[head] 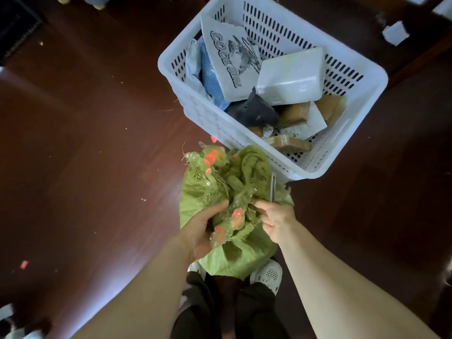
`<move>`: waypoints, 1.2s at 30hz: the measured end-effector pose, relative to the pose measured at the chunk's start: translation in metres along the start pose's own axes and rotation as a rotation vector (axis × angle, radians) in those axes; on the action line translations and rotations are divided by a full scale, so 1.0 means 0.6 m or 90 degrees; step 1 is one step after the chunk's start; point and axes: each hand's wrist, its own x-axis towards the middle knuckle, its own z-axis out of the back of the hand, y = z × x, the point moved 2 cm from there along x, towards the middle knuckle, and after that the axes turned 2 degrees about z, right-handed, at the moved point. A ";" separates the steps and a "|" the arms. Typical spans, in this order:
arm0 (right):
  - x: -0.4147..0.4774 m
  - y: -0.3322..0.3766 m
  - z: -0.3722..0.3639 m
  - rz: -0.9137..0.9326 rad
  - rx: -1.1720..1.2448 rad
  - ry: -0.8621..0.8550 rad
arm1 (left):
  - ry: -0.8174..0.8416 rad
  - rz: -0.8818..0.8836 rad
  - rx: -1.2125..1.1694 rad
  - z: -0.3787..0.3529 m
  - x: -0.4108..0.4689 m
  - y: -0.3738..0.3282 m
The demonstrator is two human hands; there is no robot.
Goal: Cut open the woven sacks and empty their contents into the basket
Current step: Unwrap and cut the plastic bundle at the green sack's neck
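Note:
A crumpled green woven sack (205, 192), wrapped in clear tape with orange marks, hangs in front of me above my shoes. My left hand (203, 228) grips its bunched taped top from the left. My right hand (274, 218) grips the sack from the right and also holds a thin metal blade (272, 187) that points up toward the basket. The white slotted plastic basket (362, 94) stands just beyond the sack on the dark floor. It holds several parcels: white and blue mailers, a black bag and brown boxes.
The dark wooden floor (97, 143) is strewn with small scraps and straw-like fibres. A white paper scrap (395, 34) lies at the upper right. My white shoes (267, 275) stand right beneath the sack.

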 end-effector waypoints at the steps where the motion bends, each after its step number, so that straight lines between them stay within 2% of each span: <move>1: 0.000 0.000 -0.012 0.024 -0.028 0.007 | 0.005 -0.004 0.000 -0.002 -0.001 0.000; 4: -0.019 -0.001 -0.033 -0.060 -0.016 0.017 | -0.048 -0.023 0.059 -0.007 -0.004 0.000; 7: -0.052 -0.004 -0.036 -0.116 0.089 0.047 | -0.040 -0.044 0.065 -0.011 -0.012 -0.012; 10: -0.054 -0.018 -0.031 -0.080 0.181 0.061 | -0.024 -0.056 0.027 -0.014 -0.024 -0.023; 13: -0.049 -0.025 -0.026 -0.040 0.234 0.034 | -0.056 -0.044 -0.077 0.007 -0.025 -0.021; 14: -0.052 -0.025 -0.022 -0.049 0.286 0.018 | -0.123 -0.032 -0.097 0.024 -0.023 -0.014; 17: -0.070 -0.015 -0.001 -0.110 0.480 -0.021 | -0.430 0.013 -0.124 0.093 -0.019 0.011; 18: -0.077 -0.010 0.005 -0.121 0.519 -0.023 | -0.479 0.028 -0.118 0.108 -0.019 0.015; 19: -0.084 -0.004 0.011 -0.124 0.533 -0.012 | -0.498 0.053 -0.052 0.118 -0.020 0.018; 21: -0.091 0.008 0.017 -0.097 0.477 0.027 | -0.555 0.108 0.280 0.120 -0.016 0.009; 22: -0.093 0.016 0.018 -0.076 0.412 0.041 | -0.587 0.054 0.466 0.111 -0.014 -0.005; 24: -0.101 0.035 0.018 -0.029 0.231 0.040 | -0.583 -0.226 0.678 0.065 -0.021 -0.049; 25: -0.104 0.047 0.017 -0.004 0.140 0.029 | -0.528 -0.373 0.761 0.031 -0.021 -0.072; 27: -0.113 0.072 0.009 0.047 -0.001 0.019 | -0.354 -0.528 0.922 -0.039 -0.022 -0.108; 29: -0.116 0.094 -0.001 0.098 -0.034 0.053 | -0.227 -0.501 1.025 -0.088 -0.018 -0.129; 30: -0.115 0.103 -0.003 0.126 0.010 0.088 | -0.210 -0.454 0.978 -0.099 -0.017 -0.137; 32: -0.108 0.114 0.002 0.171 0.152 0.123 | -0.285 -0.356 0.716 -0.092 -0.013 -0.152; 34: -0.095 0.109 0.026 0.174 0.241 0.029 | -0.348 -0.223 0.335 -0.059 -0.018 -0.159; 36: -0.090 0.089 0.044 0.175 0.235 -0.051 | -0.378 -0.147 0.089 -0.017 -0.025 -0.158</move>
